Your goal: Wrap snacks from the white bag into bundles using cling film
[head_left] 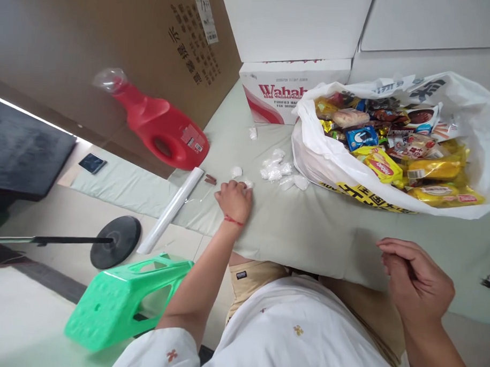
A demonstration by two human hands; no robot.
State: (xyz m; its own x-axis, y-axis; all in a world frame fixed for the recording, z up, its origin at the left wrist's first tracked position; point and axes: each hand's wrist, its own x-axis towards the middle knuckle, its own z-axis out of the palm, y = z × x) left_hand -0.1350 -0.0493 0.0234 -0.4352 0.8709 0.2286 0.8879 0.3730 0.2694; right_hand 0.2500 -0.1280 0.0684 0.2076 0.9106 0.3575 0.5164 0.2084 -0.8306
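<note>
On the pale cloth [307,228]: we see white wrapped pieces [274,167] clustered beside the snack bag [313,151]
Our left hand [234,202]: near them, fingers bent; we cannot tell whether they grip anything
Our right hand [420,280]: well apart, fingers curled, hold unclear
Red bottle [166,127]: before the brown carton [113,34]

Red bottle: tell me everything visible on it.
The red bottle looks like plastic, with a clear cap, a grip hole and a printed label low down. It seems upright on the pale cloth, before the cardboard box; contact with it is unclear. Neither left hand nor right hand touches it. Fill level can't be seen.
</note>
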